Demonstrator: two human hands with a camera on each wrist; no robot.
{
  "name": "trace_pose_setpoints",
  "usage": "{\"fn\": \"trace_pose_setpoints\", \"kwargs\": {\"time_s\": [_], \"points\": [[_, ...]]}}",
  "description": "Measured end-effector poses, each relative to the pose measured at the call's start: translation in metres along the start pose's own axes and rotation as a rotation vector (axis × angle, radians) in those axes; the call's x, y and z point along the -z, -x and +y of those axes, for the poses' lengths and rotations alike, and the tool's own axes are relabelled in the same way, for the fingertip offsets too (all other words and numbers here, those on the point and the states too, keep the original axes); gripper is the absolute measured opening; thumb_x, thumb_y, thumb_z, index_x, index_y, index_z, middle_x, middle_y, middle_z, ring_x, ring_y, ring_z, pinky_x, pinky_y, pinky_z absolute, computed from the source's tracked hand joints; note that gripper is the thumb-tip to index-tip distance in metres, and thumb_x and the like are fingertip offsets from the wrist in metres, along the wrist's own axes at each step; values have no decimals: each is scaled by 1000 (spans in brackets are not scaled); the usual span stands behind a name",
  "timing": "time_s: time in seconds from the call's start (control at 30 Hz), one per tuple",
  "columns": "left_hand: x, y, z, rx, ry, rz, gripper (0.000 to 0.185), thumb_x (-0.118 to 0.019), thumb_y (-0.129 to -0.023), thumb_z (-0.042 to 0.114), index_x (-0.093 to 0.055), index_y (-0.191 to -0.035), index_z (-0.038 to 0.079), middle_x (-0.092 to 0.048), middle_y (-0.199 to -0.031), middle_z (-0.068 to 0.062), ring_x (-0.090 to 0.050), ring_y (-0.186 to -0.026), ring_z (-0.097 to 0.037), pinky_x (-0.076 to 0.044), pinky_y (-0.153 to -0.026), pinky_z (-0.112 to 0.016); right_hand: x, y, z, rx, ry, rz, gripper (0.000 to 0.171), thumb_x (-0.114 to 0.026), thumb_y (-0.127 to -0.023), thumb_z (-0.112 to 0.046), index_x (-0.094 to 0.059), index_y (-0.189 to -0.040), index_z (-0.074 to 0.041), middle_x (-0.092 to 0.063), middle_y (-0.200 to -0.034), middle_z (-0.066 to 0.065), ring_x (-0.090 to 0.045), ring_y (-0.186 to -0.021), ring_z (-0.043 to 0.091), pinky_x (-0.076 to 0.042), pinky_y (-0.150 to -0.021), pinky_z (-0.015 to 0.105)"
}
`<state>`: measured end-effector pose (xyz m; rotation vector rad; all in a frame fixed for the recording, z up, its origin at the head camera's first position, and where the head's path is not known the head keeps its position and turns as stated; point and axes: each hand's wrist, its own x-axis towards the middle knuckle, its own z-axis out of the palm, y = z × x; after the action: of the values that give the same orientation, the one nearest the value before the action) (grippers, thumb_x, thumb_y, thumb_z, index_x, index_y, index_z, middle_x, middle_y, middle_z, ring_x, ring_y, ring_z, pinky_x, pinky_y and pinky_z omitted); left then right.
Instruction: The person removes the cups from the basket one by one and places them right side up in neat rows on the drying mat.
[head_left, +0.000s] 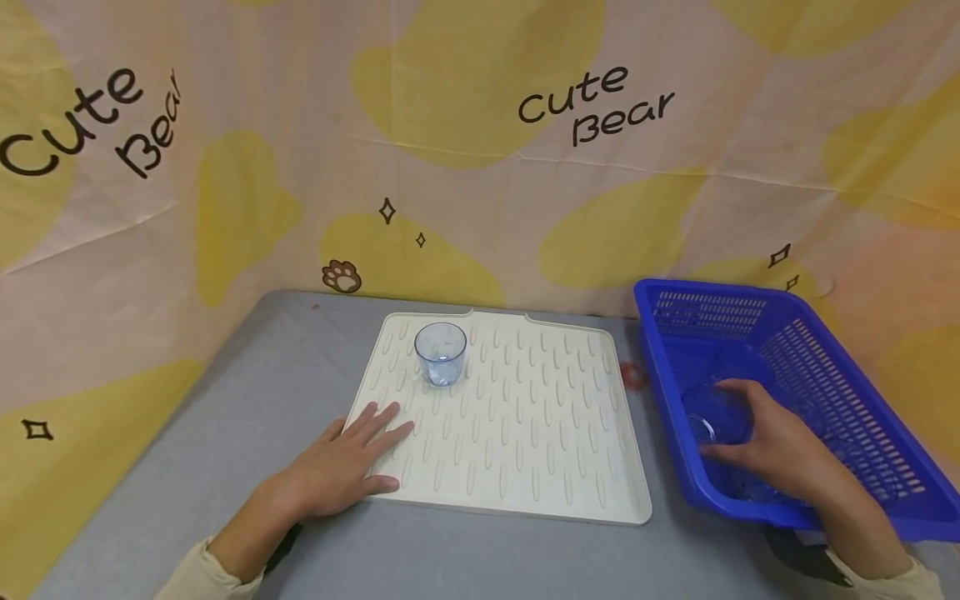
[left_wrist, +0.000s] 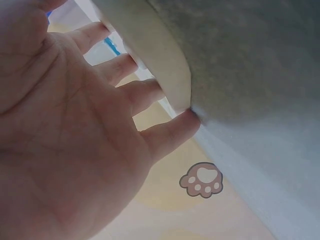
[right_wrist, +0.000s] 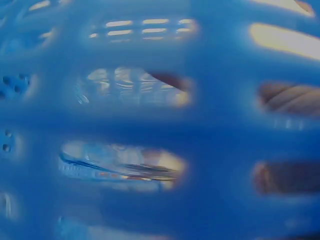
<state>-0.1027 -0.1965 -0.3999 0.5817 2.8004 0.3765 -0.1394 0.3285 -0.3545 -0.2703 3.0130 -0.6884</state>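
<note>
A cream ribbed drying mat point(head_left: 525, 417) lies on the grey table. One clear bluish cup point(head_left: 440, 353) stands upright at the mat's far left. My left hand point(head_left: 352, 462) lies flat with straight fingers on the mat's near left corner; the left wrist view shows its fingers point(left_wrist: 150, 95) against the mat edge point(left_wrist: 165, 70). My right hand point(head_left: 765, 442) reaches into the blue plastic basket point(head_left: 862, 392) and grips a clear cup point(head_left: 716, 417) lying inside it. The right wrist view shows only blurred blue basket slats point(right_wrist: 160, 120) close up.
The grey table point(head_left: 225, 433) is bounded by a cream and yellow "Cute Bear" cloth backdrop point(head_left: 480, 167) on the far side and left. The basket sits at the table's right edge. A small red mark point(head_left: 633, 377) lies between mat and basket.
</note>
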Motion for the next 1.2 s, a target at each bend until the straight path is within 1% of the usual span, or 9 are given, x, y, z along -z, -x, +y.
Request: {"fn": "trace_pose_setpoints", "kwargs": {"time_s": [0.1, 0.2, 0.4, 0.43, 0.5, 0.6, 0.7, 0.83, 1.2], "points": [[-1, 0, 0, -9, 0, 11, 73, -64, -92, 49, -37, -155, 24, -24, -166, -8, -20, -152, -41, -21, -113, -70, 2, 5, -3, 15, -67, 47, 93, -87, -74, -36, -35, -140, 2, -53, -138, 31, -51, -123, 52, -48, -93, 47], [-2, 0, 0, -11, -5, 21, 73, -64, -92, 49, -37, -155, 24, -24, -166, -8, -21, -152, -41, -22, -113, -70, 4, 7, -6, 43, -107, 106, 89, -87, -76, -33, -35, -140, 0, -57, -136, 27, -54, -120, 47, -45, -85, 21], [-3, 2, -3, -15, -3, 24, 73, -63, -92, 51, -37, -155, 24, -24, -166, -8, -21, -152, -41, -21, -113, -70, 5, 9, -16, -5, -165, 150, 91, -83, -81, -34, -29, -148, -2, -52, -138, 28, -52, -121, 46, -48, -90, 48], [-3, 1, -3, -17, -4, 24, 73, -62, -92, 51, -36, -155, 24, -24, -166, -8, -21, -152, -41, -21, -113, -70, 6, 10, -18, -15, -176, 162, 92, -82, -82, -34, -28, -149, -3, -52, -139, 27, -51, -121, 45, -48, -90, 47], [-3, 1, -3, -19, -8, 24, 73, -61, -92, 52, -36, -155, 24, -24, -166, -7, -21, -152, -41, -21, -113, -70, 8, 12, -22, -35, -201, 189, 93, -81, -84, -35, -25, -152, -4, -50, -141, 26, -50, -122, 43, -46, -89, 29], [-4, 0, -3, -16, -15, 24, 73, -61, -93, 52, -35, -155, 24, -23, -167, -7, -20, -153, -40, -21, -114, -70, 11, 15, -28, -79, -232, 235, 94, -79, -85, -38, -23, -156, -12, -49, -145, 23, -47, -123, 38, -35, -75, 10], [-5, 2, -2, -2, -11, 12, 73, -62, -92, 51, -36, -155, 25, -23, -167, -6, -20, -153, -39, -21, -114, -69, 12, 20, -32, -119, -254, 255, 94, -78, -86, -41, -20, -158, -21, -47, -148, 21, -50, -122, 15, -33, -74, 7], [-7, 6, 0, 9, 0, -18, 74, -63, -91, 52, -36, -155, 25, -23, -167, -7, -20, -153, -40, -21, -113, -70, 13, 26, -37, -135, -259, 249, 95, -79, -85, -40, -20, -158, -29, -47, -149, 20, -42, -102, -16, -34, -74, 7], [-1, 3, 1, 6, 7, 8, 73, -63, -92, 49, -36, -155, 23, -22, -167, -8, -19, -153, -40, -20, -114, -70, 15, 27, -60, -15, -316, 259, 88, -79, -86, -28, -25, -156, -30, -50, -146, 11, -51, -100, -15, -41, -78, 5]]}}
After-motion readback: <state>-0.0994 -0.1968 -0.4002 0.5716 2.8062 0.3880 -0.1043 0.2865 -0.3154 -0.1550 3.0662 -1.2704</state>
